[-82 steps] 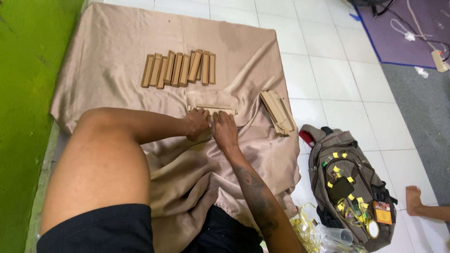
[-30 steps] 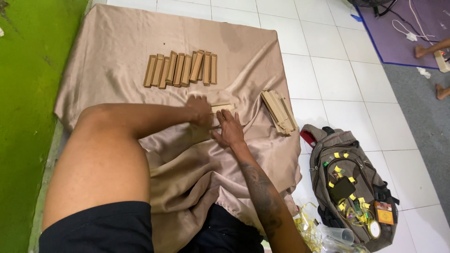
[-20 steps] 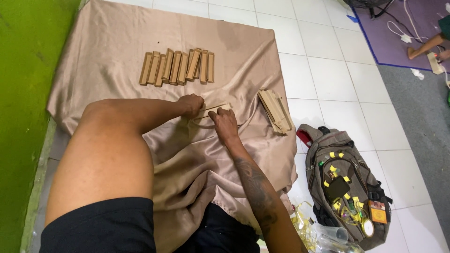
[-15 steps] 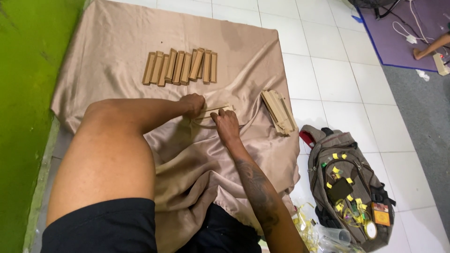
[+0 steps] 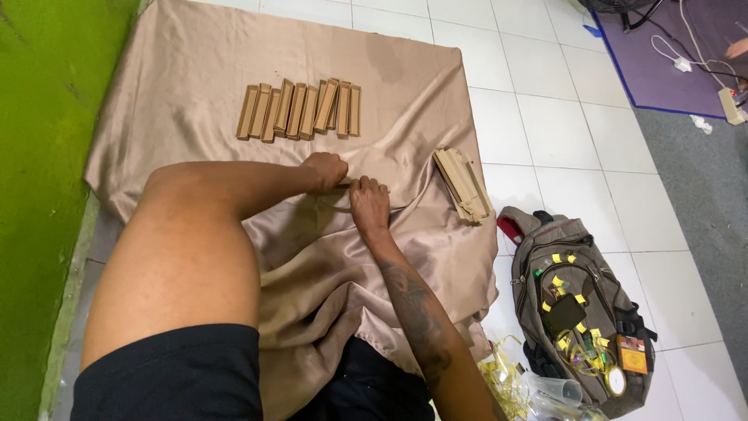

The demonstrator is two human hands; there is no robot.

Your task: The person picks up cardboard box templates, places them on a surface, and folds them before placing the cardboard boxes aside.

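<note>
Cloth [image 5: 195,101]: plain beige-tan satin with a soft sheen; one darker blotch toward its far right corner. Row of sticks [image 5: 300,109] on it: light tan, edges darker brown. Stack of sticks [image 5: 463,184] at the cloth's right edge: same tan. Floor [image 5: 576,125]: white tiles, grey grout lines. Wall [image 5: 39,156]: bright green, mottled. Backpack [image 5: 580,304]: grey-brown, red inner lining, yellow tags, small orange card. Mat [image 5: 662,47]: purple, blue border. Shorts [image 5: 171,374]: black. Right forearm [image 5: 417,312]: dark tattoo pattern.

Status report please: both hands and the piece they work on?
Left hand and right hand together pinch a thin strip on beige cloth. Nothing blocking.
</note>
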